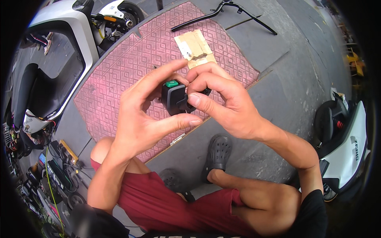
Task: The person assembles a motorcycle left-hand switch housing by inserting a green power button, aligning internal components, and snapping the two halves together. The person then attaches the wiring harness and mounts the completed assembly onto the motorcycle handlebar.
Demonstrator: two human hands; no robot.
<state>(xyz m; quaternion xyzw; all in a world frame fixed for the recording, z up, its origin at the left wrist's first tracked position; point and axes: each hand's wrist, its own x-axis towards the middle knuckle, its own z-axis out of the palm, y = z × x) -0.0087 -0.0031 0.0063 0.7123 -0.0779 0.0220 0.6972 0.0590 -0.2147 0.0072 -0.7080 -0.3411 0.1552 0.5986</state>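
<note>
Above a pink patterned mat I have a black handlebar switch housing (174, 99) with a green button (172, 83) on its top face. My left hand (137, 113) curves round its left side; the thumb stretches out below it, and the other fingertips are partly hidden behind it. From the right, my right hand (234, 105) pinches a small black part on the housing's right side between thumb and fingers. Whether that part is loose from the housing I cannot tell.
Under my hands lies the pink mat (115, 79), with a torn piece of cardboard (192, 43) on it. A bent black metal bar (206, 20) lies beyond. Scooters stand at left (85, 33) and right (351, 148). Cables and tools (69, 152) sit at lower left.
</note>
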